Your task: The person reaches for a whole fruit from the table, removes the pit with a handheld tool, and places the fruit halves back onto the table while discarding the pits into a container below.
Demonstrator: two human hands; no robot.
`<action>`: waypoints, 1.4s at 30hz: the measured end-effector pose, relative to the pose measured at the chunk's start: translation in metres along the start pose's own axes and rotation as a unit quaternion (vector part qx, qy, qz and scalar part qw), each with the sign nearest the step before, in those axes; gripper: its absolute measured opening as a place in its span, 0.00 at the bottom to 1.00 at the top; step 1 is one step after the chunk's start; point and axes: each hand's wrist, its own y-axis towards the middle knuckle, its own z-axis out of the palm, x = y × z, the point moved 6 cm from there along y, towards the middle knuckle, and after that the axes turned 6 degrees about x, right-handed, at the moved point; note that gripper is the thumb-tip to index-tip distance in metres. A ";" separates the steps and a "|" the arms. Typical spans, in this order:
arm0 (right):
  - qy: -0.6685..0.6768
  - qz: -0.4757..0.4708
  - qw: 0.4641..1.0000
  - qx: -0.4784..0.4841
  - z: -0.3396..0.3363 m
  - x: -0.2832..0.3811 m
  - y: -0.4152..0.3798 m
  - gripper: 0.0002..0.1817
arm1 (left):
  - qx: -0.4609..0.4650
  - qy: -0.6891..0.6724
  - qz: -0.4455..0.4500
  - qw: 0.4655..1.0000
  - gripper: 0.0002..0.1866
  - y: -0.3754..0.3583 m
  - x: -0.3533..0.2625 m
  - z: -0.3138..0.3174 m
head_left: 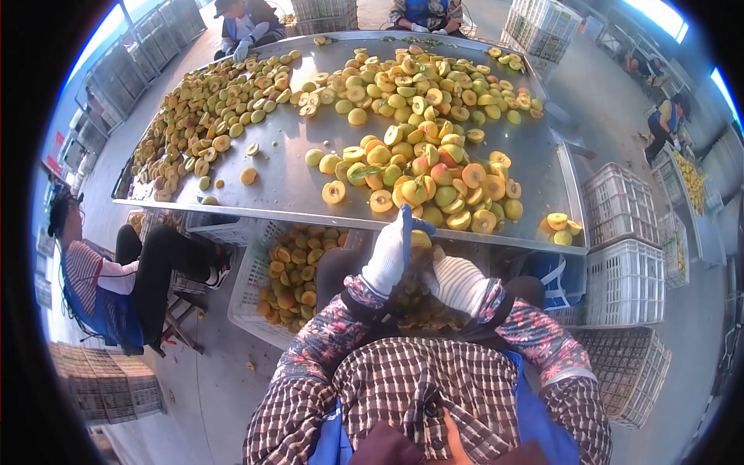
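My left hand (390, 252), in a white glove with blue fingertips, is at the near edge of the metal table (287, 159). Its fingers point up the frame, and its blue thumb lies over a yellow-green fruit (421, 239) held against the hand. Close by on the right, my right hand (460, 282), in a striped white glove, is curled with its fingertips towards that fruit; blur hides what they pinch. Whole and halved fruits (442, 174) are heaped on the table just beyond both hands. More fruit halves lie in a crate (260, 304) below the table, left of my knees.
Stacked plastic crates (625, 283) stand at the right, beside a blue container (566, 279). A seated person (101, 271) is at the left. Two people's gloved hands (243, 49) (430, 31) show at the table's far side. Another person (666, 124) works at the far right.
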 end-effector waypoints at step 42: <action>0.794 0.157 0.551 0.202 0.051 0.006 -0.025 0.20 | 0.028 -0.235 -0.136 0.962 0.43 0.004 0.044 0.018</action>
